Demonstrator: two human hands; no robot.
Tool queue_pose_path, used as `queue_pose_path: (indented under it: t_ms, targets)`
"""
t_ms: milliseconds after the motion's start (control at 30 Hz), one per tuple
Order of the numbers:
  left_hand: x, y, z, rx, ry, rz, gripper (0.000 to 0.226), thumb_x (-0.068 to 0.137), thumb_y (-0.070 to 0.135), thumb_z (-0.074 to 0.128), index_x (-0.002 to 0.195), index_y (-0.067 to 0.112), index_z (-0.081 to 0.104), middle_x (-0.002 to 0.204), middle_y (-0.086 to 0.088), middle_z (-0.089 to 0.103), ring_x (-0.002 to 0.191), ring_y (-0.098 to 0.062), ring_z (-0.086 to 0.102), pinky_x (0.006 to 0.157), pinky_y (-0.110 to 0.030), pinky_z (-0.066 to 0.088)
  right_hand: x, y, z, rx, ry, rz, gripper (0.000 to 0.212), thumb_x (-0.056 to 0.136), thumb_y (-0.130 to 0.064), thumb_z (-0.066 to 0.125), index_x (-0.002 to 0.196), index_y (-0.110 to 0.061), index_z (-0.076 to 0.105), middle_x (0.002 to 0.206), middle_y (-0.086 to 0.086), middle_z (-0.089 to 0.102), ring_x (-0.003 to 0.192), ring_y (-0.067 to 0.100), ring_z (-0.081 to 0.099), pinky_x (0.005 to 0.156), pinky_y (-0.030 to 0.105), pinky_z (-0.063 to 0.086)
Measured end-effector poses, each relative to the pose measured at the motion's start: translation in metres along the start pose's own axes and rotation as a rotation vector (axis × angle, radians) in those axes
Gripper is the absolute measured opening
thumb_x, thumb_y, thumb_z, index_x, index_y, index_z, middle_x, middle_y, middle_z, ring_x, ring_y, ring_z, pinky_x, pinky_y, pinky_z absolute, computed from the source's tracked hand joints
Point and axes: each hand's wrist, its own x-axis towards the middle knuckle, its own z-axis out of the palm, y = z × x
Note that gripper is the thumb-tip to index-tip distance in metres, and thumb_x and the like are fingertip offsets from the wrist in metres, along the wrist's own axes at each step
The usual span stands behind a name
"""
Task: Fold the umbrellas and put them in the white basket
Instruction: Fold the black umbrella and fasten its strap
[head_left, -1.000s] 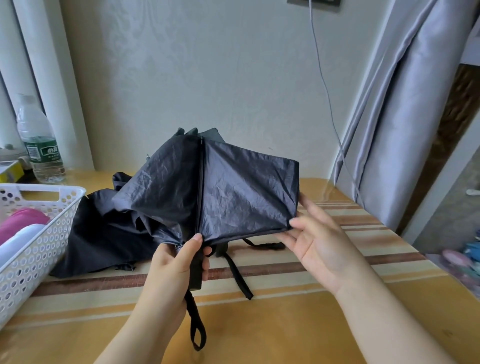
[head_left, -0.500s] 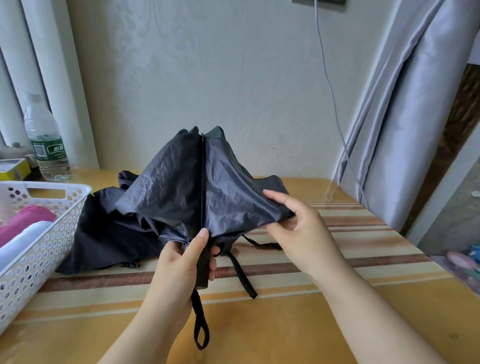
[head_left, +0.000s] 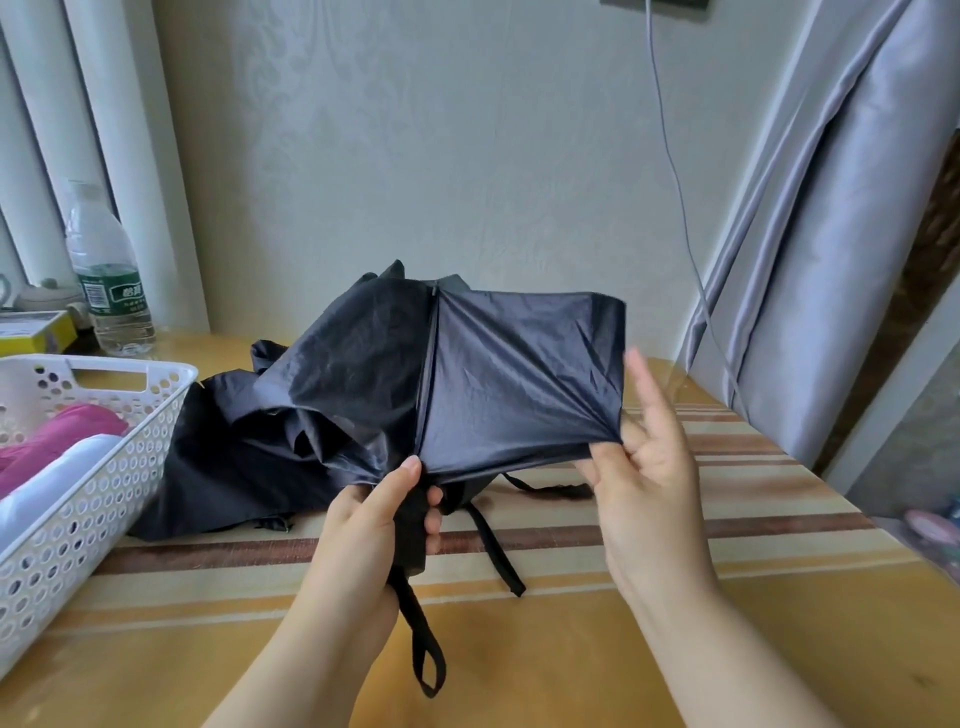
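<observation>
So right now I've got the black umbrella (head_left: 467, 374) held up above the surface (head_left: 571, 649), just to the right of the white basket (head_left: 104, 467). My left hand (head_left: 374, 530) is the grip on the handle, fingers wrapped round it with the thumb up against the fabric where it bunches. The shaft runs pretty much straight up from that hand, so the long axis is vertical, wrist strap (head_left: 423, 654) dangling below.

My right hand (head_left: 649, 467) is off to the right of the shaft, pinching the lower corner of one canopy panel and holding it taut sideways, other fingers loose.

So the panel lies to the right of the handle grip, and I reckon the fold has to come back leftward, toward the shaft. Basket's on the left-hand side, so that hand's nearer for the drop later.
</observation>
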Motion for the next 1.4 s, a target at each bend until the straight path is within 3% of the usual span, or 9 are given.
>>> queue_pose_path:
  t_ms: [200,267,367,533,733,967,1100,1267,1400]
  targets:
    - [0.000,-0.003,-0.002,0.058,0.010,0.102,0.020,0.093,0.021,0.058,0.100,0.004,0.049,0.067,-0.007,0.059,0.051,-0.016,0.049,0.043,-0.024,0.038,0.013,-0.006,-0.010,0.442,-0.068,0.436,0.094,0.087,0.010,0.049,0.151,-0.044,0.004,0.126,0.014,0.060,0.100,0.030,0.069,0.102,0.053,0.043]
    - [0.000,-0.004,-0.001,0.087,0.000,0.119,0.019,0.093,0.020,0.058,0.096,0.004,0.049,0.067,-0.008,0.059,0.052,-0.018,0.048,0.048,-0.028,0.039,0.016,-0.006,-0.014,0.306,-0.111,0.498,0.089,0.083,-0.008,0.063,0.153,-0.033,0.013,0.128,0.008,0.060,0.101,0.029,0.070,0.092,0.048,0.053]
    - [-0.003,-0.003,0.003,0.042,-0.008,0.110,0.014,0.093,0.015,0.057,0.092,0.004,0.048,0.066,-0.009,0.057,0.051,-0.017,0.047,0.044,-0.026,0.039,0.023,-0.004,-0.020,0.185,0.047,0.427,0.067,0.089,0.007,0.056,0.146,-0.024,0.038,0.110,0.009,0.070,0.094,0.017,0.071,0.068,0.026,0.059]
    - [-0.005,-0.003,0.004,0.022,-0.065,0.069,0.014,0.094,0.015,0.055,0.095,0.005,0.047,0.068,-0.011,0.056,0.051,-0.018,0.047,0.042,-0.023,0.039,0.017,0.013,-0.036,-0.266,0.035,0.499,0.076,0.088,0.000,0.065,0.149,-0.029,0.029,0.101,0.000,0.070,0.095,0.017,0.069,0.081,0.032,0.056]
    - [-0.004,-0.005,0.005,0.047,-0.122,0.074,0.017,0.092,0.013,0.056,0.100,0.001,0.047,0.065,-0.013,0.056,0.050,-0.020,0.046,0.044,-0.027,0.038,0.067,-0.046,-0.007,-0.737,0.063,-0.161,0.044,0.092,-0.030,0.060,0.133,-0.025,0.046,0.119,-0.008,0.055,0.108,0.007,0.053,0.092,0.027,0.042]
    - [-0.006,-0.004,0.004,0.095,-0.150,0.087,0.019,0.090,0.009,0.059,0.099,-0.004,0.047,0.061,-0.017,0.055,0.047,-0.024,0.043,0.048,-0.032,0.034,0.130,-0.064,0.034,-0.792,-0.100,-0.001,0.043,0.094,-0.043,0.055,0.094,-0.002,0.064,0.085,0.008,0.066,0.078,0.020,0.058,0.067,0.029,0.040]
    - [-0.007,-0.002,0.006,0.117,-0.144,0.131,0.037,0.081,0.019,0.073,0.094,-0.007,0.050,0.060,-0.016,0.055,0.048,-0.024,0.044,0.049,-0.033,0.035,0.133,-0.068,0.038,-0.840,-0.123,-0.073,0.045,0.097,-0.039,0.053,0.062,-0.017,0.034,0.055,-0.002,0.028,0.049,0.015,0.027,0.045,0.026,0.018]
    - [-0.008,-0.001,0.005,0.073,-0.115,0.149,0.031,0.081,0.021,0.063,0.094,-0.003,0.050,0.063,-0.015,0.056,0.048,-0.024,0.045,0.045,-0.032,0.033,0.134,-0.058,0.031,-0.662,-0.088,-0.162,0.038,0.102,-0.021,0.045,0.064,-0.020,0.041,0.058,-0.005,0.036,0.052,0.009,0.031,0.052,0.028,0.024]
    - [-0.007,-0.005,0.004,0.122,-0.130,0.140,0.022,0.089,0.014,0.062,0.091,-0.004,0.049,0.061,-0.017,0.056,0.049,-0.025,0.045,0.049,-0.035,0.035,0.132,-0.067,0.026,-0.697,-0.202,-0.095,0.027,0.100,-0.013,0.045,0.111,-0.036,0.055,0.073,0.004,0.056,0.041,0.006,0.038,0.049,0.020,0.033]
